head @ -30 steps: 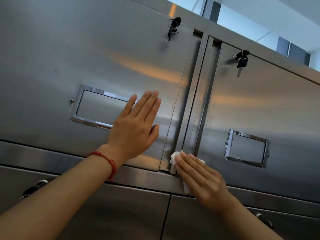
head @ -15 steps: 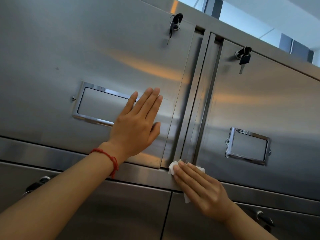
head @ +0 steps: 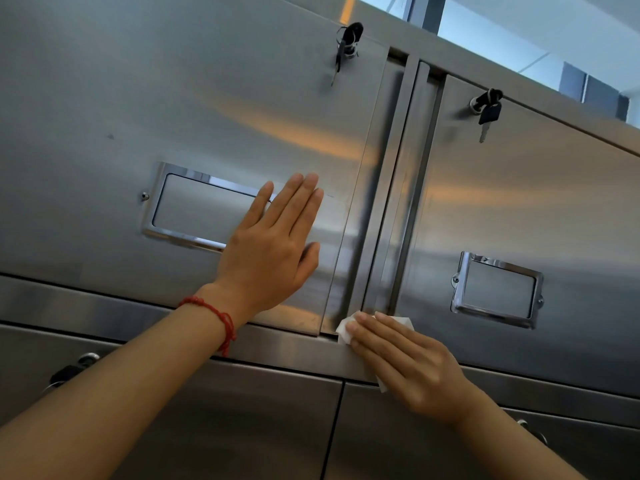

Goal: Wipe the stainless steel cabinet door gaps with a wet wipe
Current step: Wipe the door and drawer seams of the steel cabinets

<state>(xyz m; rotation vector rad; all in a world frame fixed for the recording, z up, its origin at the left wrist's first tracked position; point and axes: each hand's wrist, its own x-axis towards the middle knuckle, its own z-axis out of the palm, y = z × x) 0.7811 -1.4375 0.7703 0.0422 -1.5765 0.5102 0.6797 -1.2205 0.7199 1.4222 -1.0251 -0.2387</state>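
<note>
Where door gap [head: 384,271] ends, wet wipe [head: 344,328] under right hand [head: 412,362], fingers flat.

My left hand [head: 273,245] lies flat, palm forward, fingers straight and pressed close together, pointing up and a little to the right, with the thumb spread out to the right side. My left forearm comes in from the lower left corner and rises toward the wrist, which is bent back slightly. My right hand [head: 407,358] sits lower and to the right, fingers straight and together, reaching up and to the left, the back of the hand facing me. My right forearm enters from the lower right corner.
</note>
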